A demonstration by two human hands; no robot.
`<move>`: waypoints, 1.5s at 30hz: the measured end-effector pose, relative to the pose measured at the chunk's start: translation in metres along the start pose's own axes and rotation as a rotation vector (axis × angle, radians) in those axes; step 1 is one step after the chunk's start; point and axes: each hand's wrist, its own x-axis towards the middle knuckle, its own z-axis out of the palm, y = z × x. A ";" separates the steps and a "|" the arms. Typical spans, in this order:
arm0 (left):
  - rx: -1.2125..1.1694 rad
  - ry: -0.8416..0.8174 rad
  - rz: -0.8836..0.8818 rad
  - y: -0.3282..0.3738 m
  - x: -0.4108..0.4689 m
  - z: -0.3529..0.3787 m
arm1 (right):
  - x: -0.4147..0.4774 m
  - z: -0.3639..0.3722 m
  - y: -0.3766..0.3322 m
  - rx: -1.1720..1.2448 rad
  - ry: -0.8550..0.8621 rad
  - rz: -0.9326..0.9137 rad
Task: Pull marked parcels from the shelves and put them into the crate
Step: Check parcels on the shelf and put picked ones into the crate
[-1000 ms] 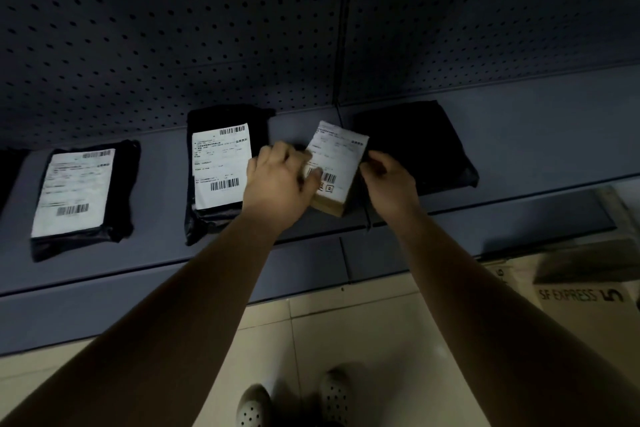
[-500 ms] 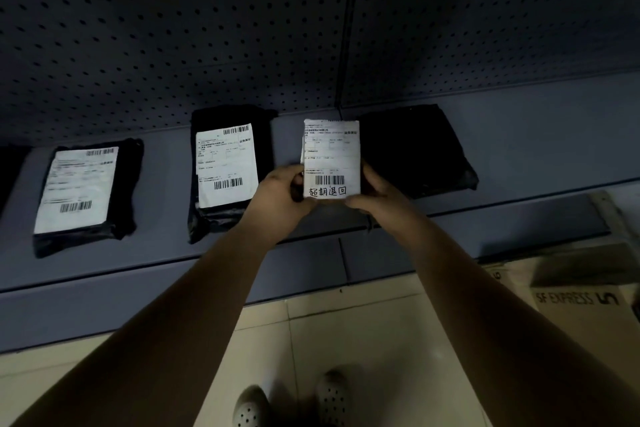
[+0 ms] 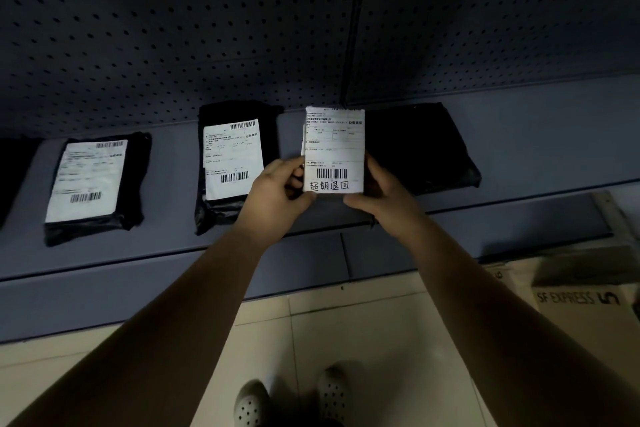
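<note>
Small parcel upright between my hands, clear of the shelf. Left hand and right hand pinch its lower corners, label facing me: handwritten mark readable, so probably crate-bound.
</note>
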 end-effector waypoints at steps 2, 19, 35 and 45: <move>-0.007 0.007 0.012 0.002 -0.004 -0.004 | -0.003 0.001 -0.003 0.059 0.005 -0.020; 0.117 0.053 0.071 0.065 -0.074 -0.083 | -0.079 0.009 -0.071 0.422 -0.111 0.072; 0.344 -0.039 0.316 0.127 -0.200 -0.172 | -0.256 0.037 -0.137 0.351 0.041 -0.099; 0.314 -0.031 0.497 0.206 -0.260 -0.233 | -0.370 0.058 -0.216 0.405 0.235 -0.214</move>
